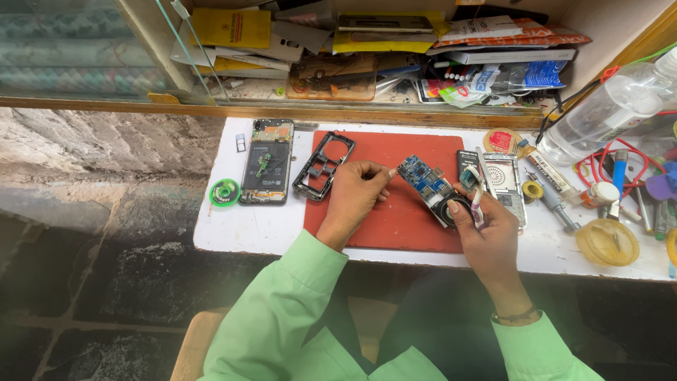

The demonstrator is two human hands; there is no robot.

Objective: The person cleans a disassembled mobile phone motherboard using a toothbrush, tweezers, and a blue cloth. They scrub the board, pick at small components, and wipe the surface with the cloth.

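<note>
My right hand (490,233) grips a blue circuit board (422,178) with a black ring at its near end, the thumb pressed on the ring. A small white and pink brush (477,194) is also tucked in this hand, beside the board. My left hand (355,192) rests on the red mat (405,229) in a loose fist, holding nothing. Its thumb points toward the board's far corner. Both sleeves are light green.
An opened phone (266,169), a black phone frame (323,166) and a green reel (224,192) lie on the white table (240,229) at left. A silver phone part (506,185), tools, a yellow lid (606,243) and a clear bottle (606,106) crowd the right. A cluttered shelf (367,56) runs behind.
</note>
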